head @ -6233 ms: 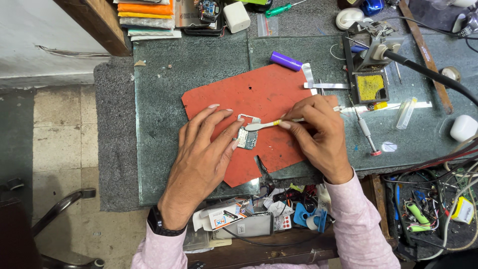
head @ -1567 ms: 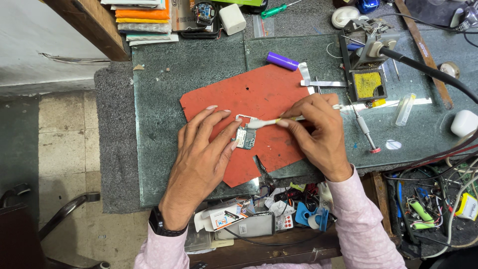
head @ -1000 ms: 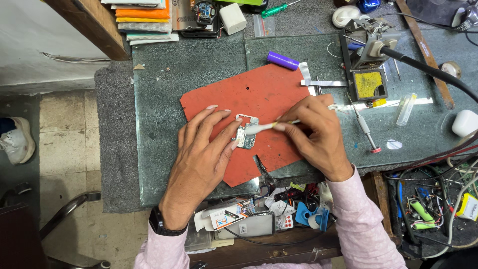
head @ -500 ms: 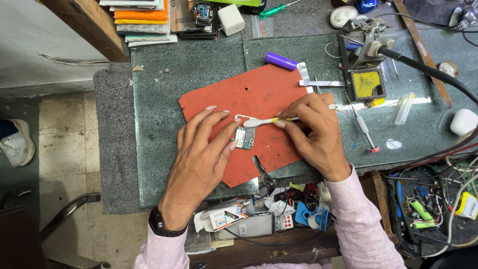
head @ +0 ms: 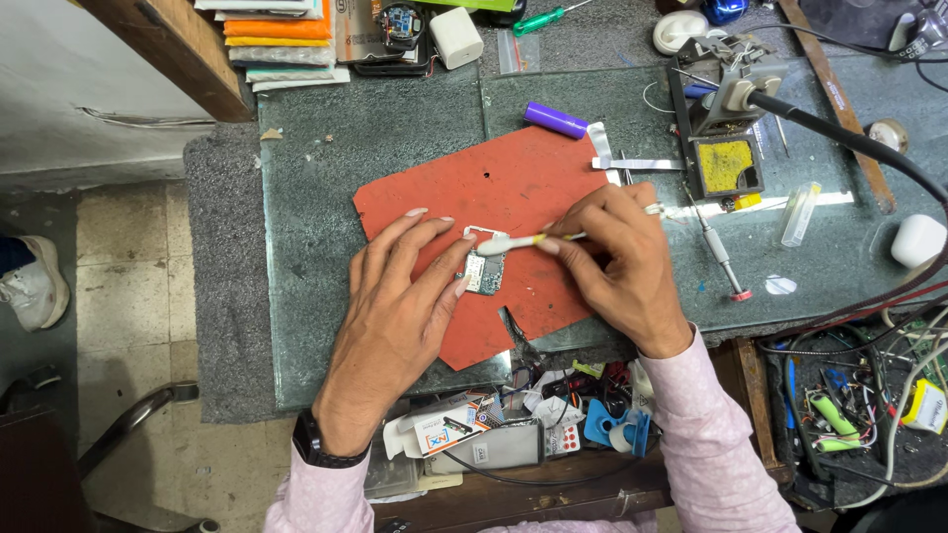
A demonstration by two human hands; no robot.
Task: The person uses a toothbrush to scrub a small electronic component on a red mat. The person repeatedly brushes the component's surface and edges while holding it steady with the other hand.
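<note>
Item: small circuit board (head: 485, 270), lying near the centre of a red mat (head: 494, 188) on the glass-topped surface (head: 326, 197).

Left hand (head: 395, 316): lying flat with the digits spread, fingertips (head: 462, 286) pressing on the board's 9 o'clock edge and pinning it to the mat.

Right hand (head: 617, 262): fingers pinching shut on a slim white brush (head: 518, 241), whose head is resting at the board's 12 o'clock edge.

Surroundings, clock directions taken from the board:
- 1 o'clock: purple cylinder (head: 555, 119) lying just off the mat, with metal strips (head: 637, 164) beside it.
- 2 o'clock: soldering stand (head: 726, 128) holding a yellow sponge, a thick black cable trailing away toward 3 o'clock.
- 3 o'clock: small screwdriver (head: 719, 252) lying just beyond the right hand.
- 11 o'clock: stack of coloured pads (head: 276, 39) sitting well apart, at the far edge.
- 6 o'clock: clutter of small parts and blue clips (head: 533, 424) crowding the near edge, between the two sleeves.
- 4 o'clock: tangle of wires (head: 859, 395) filling a lower tray.

Obstruction: both hands are covering the board's side edges.
</note>
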